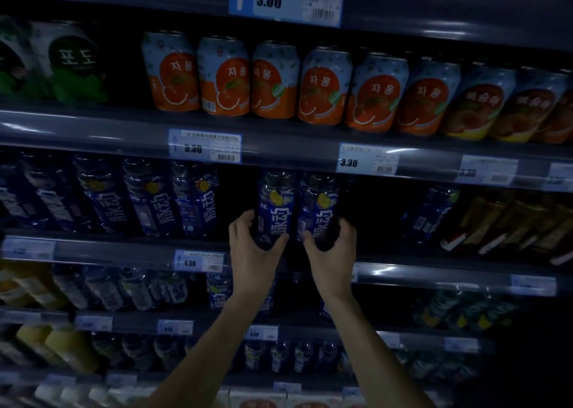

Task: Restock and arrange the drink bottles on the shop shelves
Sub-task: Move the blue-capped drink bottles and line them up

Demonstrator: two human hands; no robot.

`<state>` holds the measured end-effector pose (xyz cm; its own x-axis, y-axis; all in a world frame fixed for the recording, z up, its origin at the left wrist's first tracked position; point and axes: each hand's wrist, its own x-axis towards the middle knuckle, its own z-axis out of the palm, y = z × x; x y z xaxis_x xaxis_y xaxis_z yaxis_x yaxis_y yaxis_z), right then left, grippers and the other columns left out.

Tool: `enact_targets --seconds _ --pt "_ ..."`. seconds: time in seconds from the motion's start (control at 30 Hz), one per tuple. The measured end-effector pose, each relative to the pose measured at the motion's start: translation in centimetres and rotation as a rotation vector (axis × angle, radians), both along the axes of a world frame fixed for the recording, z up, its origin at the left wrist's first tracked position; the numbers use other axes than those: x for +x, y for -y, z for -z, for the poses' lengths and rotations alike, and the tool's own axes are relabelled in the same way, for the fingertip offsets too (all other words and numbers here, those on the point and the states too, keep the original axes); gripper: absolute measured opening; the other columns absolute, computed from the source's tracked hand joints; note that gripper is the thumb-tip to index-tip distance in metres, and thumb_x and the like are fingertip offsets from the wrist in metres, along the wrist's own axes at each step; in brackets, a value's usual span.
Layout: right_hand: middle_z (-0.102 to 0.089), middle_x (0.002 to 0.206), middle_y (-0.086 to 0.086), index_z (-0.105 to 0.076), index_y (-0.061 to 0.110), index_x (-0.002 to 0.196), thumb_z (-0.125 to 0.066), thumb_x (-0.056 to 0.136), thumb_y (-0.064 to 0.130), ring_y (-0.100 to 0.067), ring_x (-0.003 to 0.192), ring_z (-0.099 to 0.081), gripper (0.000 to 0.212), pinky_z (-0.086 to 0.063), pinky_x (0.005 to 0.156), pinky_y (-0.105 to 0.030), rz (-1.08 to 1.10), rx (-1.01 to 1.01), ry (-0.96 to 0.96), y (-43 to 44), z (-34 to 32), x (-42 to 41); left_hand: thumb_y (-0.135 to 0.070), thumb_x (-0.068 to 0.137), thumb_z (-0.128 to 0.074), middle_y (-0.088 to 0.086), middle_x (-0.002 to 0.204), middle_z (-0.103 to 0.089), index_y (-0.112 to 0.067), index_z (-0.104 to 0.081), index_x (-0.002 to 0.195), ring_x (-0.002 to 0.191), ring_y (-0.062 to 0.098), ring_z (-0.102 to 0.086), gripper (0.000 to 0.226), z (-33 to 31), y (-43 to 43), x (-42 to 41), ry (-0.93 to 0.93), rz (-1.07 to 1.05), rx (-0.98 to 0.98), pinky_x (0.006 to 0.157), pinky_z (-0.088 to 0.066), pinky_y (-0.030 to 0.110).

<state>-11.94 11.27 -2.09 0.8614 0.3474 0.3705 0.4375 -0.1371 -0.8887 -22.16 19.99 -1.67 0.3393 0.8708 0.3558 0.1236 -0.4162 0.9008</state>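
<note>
Two blue-labelled drink bottles stand upright side by side in the middle of the second shelf. My left hand grips the lower part of the left bottle. My right hand grips the lower part of the right bottle. A row of matching blue bottles fills the same shelf to the left, with a dark gap between that row and the held pair. One more blue bottle stands further right, past another gap.
Orange and blue cans line the shelf above, green ones at far left. Brown-gold bottles lean at the right. The shelf rail carries price tags. Lower shelves hold clear, yellow and dark bottles.
</note>
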Motion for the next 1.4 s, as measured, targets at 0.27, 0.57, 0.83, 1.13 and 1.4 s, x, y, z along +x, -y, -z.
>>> enact_targets --seconds 0.27,0.57,0.83,1.13,1.4 --pt "-0.046 0.123 0.008 -0.047 0.019 0.130 -0.068 0.086 0.032 -0.009 0.116 -0.047 0.051 -0.040 0.097 -0.026 0.084 0.055 0.044 3.3 -0.5 2.6 -0.035 0.078 -0.076 -0.010 0.126 -0.036 -0.031 -0.046 0.122 0.113 0.006 -0.043 0.054 0.6 4.1 1.4 0.011 -0.008 0.084 0.089 -0.032 0.004" --pt "-0.049 0.124 -0.005 -0.046 0.009 0.130 -0.068 0.086 0.027 -0.020 0.117 -0.048 0.052 -0.039 0.096 -0.027 0.245 0.046 0.075 8.4 -1.3 8.3 -0.039 0.083 -0.069 -0.018 0.127 -0.032 -0.036 -0.040 0.125 0.117 0.007 -0.040 0.051 1.4 10.5 5.8 -0.044 0.123 0.063 0.095 -0.040 0.026" --pt "-0.044 0.128 -0.012 -0.042 0.005 0.132 -0.073 0.082 0.018 -0.021 0.121 -0.044 0.060 -0.041 0.103 -0.036 0.299 0.071 0.122 10.9 -2.2 12.7 -0.039 0.082 -0.070 -0.001 0.127 -0.049 -0.021 -0.047 0.130 0.120 0.015 -0.042 0.057 1.5 12.6 10.6 -0.271 0.218 0.275 0.094 -0.041 0.024" --pt "-0.050 0.102 0.011 -0.043 -0.004 0.126 -0.077 0.072 0.001 0.023 0.083 -0.043 0.064 -0.029 0.071 0.011 0.246 0.164 -0.006 10.4 -1.5 15.6 -0.041 0.078 -0.074 0.003 0.101 -0.064 -0.012 -0.059 0.117 0.097 0.026 -0.057 0.051 2.4 12.9 11.4 -0.421 0.118 0.511 0.089 -0.049 0.039" --pt "-0.049 0.110 -0.003 -0.043 0.000 0.125 -0.080 0.068 0.005 0.008 0.092 -0.041 0.068 -0.031 0.075 0.009 0.280 0.175 -0.072 10.2 -1.7 16.3 -0.043 0.080 -0.072 0.003 0.097 -0.062 -0.012 -0.059 0.115 0.095 0.026 -0.055 0.048 2.4 13.0 11.7 -0.395 0.109 0.474 0.086 -0.046 0.038"
